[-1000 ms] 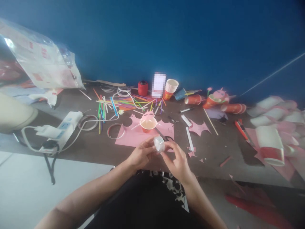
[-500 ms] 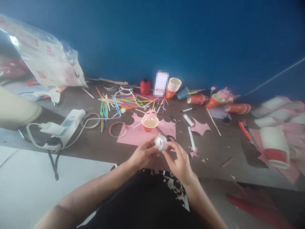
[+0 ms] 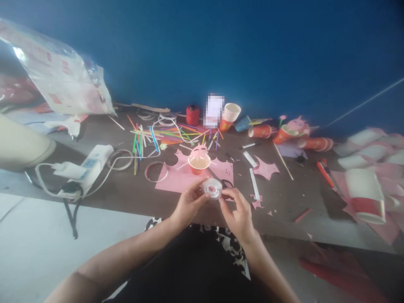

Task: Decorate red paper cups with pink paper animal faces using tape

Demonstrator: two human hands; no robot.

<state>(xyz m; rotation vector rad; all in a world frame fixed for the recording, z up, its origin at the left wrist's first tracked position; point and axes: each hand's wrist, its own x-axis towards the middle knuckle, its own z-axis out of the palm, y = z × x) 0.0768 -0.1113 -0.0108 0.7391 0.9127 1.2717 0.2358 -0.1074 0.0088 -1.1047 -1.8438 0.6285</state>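
A roll of clear tape (image 3: 216, 185) is gripped by its edges between both hands, above the front part of the table. On its left side the fingers and thumb of my left hand (image 3: 189, 204) are closed. From the right, my right hand (image 3: 239, 212) pinches it with thumb and fingertips. Just beyond the roll stands a paper cup (image 3: 198, 171) with a pink cut-out face (image 3: 199, 151) at its rim. It rests on a pink sheet (image 3: 172, 176). Scissors with dark handles (image 3: 227, 183) lie behind the roll, partly hidden by it and my right hand.
Coloured sticks (image 3: 176, 134) are scattered at the back left, near a power strip (image 3: 94, 164) with trailing cables. Stacked cups (image 3: 231, 115) stand by the wall. At right lie a red utility knife (image 3: 325, 172), a large paper cup (image 3: 364, 189) and pink scraps (image 3: 266, 168).
The tape roll has turned in my fingers, so its round face shows more fully. Both hands stay in nearly the same place, and the things on the table have not moved.
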